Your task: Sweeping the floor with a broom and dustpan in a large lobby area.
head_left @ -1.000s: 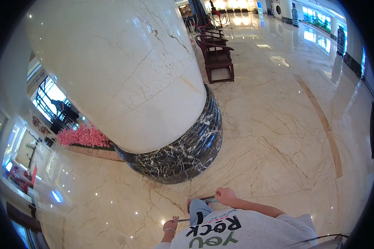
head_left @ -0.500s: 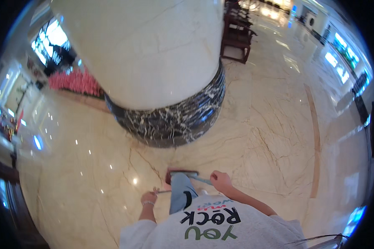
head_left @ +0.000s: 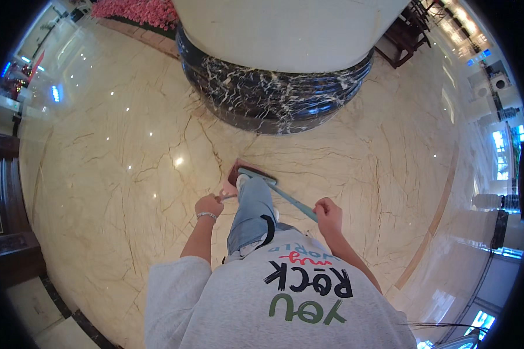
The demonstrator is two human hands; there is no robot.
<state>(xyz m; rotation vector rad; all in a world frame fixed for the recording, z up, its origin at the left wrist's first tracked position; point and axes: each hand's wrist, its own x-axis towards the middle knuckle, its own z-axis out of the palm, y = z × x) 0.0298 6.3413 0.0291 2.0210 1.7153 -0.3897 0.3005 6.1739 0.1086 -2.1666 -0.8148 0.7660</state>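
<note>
My right hand (head_left: 328, 214) is closed around the blue-green handle of a broom (head_left: 294, 202). The broom slants down to the left, its wide head with dark bristles low at the floor beside my foot. My left hand (head_left: 208, 205) grips the thin handle of a pink dustpan (head_left: 229, 181). The dustpan is at floor level, left of my shoe, and the broom head lies across it or right against it; I cannot tell which. My leg in blue jeans hides part of both. Whether the pan holds any dirt is too small to tell.
Ahead stands a thick white pillar (head_left: 291, 35) with a black veined marble base (head_left: 273, 99). Pink flowers (head_left: 137, 11) in a bordered bed are behind it at left, dark wooden chairs (head_left: 403, 38) at right. Dark wooden furniture (head_left: 9, 215) stands at far left. The beige marble floor (head_left: 128, 192) is shiny.
The view has tipped downward, so the pillar sits higher in the picture and more of the broom handle shows. Both hands keep their holds, and the broom head stays by the dustpan.
</note>
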